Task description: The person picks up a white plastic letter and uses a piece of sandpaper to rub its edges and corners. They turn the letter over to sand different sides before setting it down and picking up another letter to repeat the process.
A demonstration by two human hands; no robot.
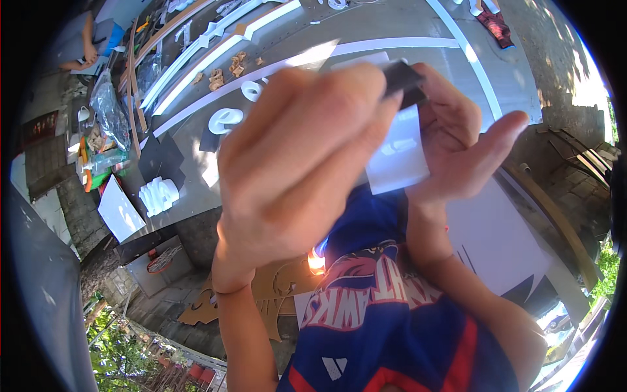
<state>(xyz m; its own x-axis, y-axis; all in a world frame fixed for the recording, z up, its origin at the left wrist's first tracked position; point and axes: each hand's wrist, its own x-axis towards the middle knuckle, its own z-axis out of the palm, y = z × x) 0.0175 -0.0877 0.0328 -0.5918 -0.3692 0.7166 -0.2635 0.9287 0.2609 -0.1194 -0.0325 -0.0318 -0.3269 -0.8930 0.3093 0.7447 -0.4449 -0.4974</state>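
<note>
Glossy white rectangular sheet (400,160), with pale glare across the middle, held up between both hands above a dark blue jersey with red trim (415,343), just below a small flat black piece (406,86) pinched in the closed fingertips of the left hand (297,160). Fingers of the right hand (450,147) curled beside the black piece, thumb splayed outward; cannot tell gripping from mere touching. Upper end of the sheet partly hidden behind black piece and left fingertips; left hand blurred, any join hard to make out.
</note>
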